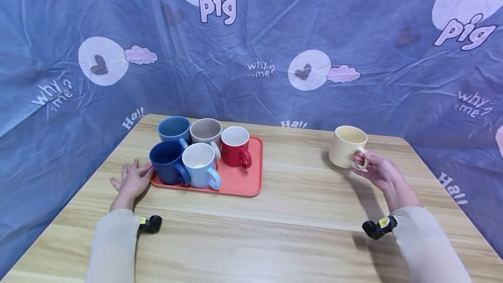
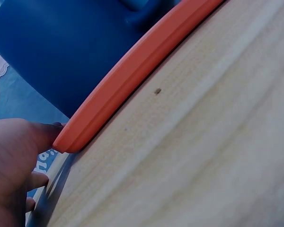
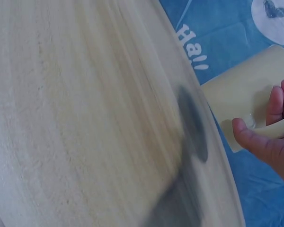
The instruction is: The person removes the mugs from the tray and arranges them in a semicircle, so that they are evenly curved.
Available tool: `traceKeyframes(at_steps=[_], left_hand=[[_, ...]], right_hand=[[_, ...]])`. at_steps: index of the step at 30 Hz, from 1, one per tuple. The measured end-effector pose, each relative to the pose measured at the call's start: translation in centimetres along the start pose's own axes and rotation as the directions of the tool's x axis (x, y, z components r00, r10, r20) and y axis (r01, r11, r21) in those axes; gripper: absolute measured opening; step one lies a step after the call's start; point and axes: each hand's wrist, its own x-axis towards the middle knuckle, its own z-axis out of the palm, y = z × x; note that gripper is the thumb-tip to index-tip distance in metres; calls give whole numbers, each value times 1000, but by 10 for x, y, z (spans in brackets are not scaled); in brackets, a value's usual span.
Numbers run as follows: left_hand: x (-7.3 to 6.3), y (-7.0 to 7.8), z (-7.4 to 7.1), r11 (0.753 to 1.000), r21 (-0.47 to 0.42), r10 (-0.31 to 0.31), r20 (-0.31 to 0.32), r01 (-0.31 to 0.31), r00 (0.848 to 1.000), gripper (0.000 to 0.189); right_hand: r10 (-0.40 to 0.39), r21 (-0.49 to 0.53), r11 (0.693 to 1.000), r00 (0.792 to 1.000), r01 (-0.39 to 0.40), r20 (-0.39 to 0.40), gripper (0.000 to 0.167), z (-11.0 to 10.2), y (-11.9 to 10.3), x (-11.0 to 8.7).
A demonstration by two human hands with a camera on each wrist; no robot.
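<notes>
My right hand (image 1: 378, 170) grips the handle of a cream mug (image 1: 346, 147) at the right of the head view. The mug is upright, and in the right wrist view a gap shows between its base and its shadow on the table. On the left, my left hand (image 1: 135, 180) touches the left end of a coral-red tray (image 1: 251, 182), its fingers spread. Several mugs stand upright on the tray: a dark blue mug (image 1: 167, 165) nearest that hand, a light blue mug (image 1: 199, 167), a teal-blue mug (image 1: 173, 129), a grey-brown mug (image 1: 206, 131) and a red mug (image 1: 235, 150).
The wooden table (image 1: 291, 213) has rounded far corners. Behind it hangs a blue printed cloth (image 1: 267, 25), which also runs along both sides. Bare tray surface shows to the right of the red mug and in front of it.
</notes>
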Motion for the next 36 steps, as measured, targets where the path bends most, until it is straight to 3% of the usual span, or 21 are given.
traceKeyframes(at_steps=[8,24,30,36], left_hand=[[-1,2,-1,1000,-1,-10,12,10,1000,48],[0,1,0,1000,1,-12,9,12,1000,48],[1,3,0,1000,5,-17,18,17,1000,49],[1,0,0,1000,8,-14,7,14,1000,48]], right_hand=[[14,43,999,995,-18,102,39,-8,2,1],[46,7,999,985,-48,168,43,-16,17,9],[61,47,997,989,-68,132,42,-14,21,12],[52,23,998,998,-51,-45,34,-8,21,15]])
